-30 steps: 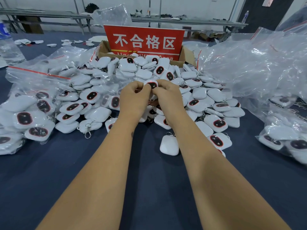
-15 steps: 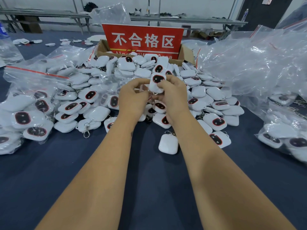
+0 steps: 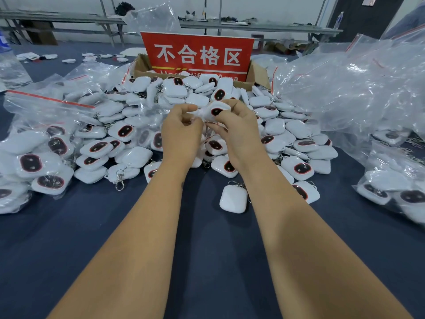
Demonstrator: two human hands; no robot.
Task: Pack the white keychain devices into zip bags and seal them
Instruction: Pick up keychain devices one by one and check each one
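Keychain device (image 3: 216, 109) inside small zip bag (image 3: 199, 114), fingers of both hands (image 3: 181, 132) (image 3: 236, 130) pinching it.

devices (image 3: 135, 157): white shells, black oval faces with red rims. zip bags (image 3: 345, 88): clear, red seal strips. sign (image 3: 197, 54): red, white characters, yellow stripe. worktop (image 3: 207, 261): dark blue. box (image 3: 257, 75): brown cardboard.

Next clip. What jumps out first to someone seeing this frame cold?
The red sign with white characters stands at the back centre in a cardboard box. In front of it a big heap of white keychain devices spreads over the blue table. Above the heap, the left hand and right hand hold one device in thin clear plastic, and crumpled clear bags pile up at right.
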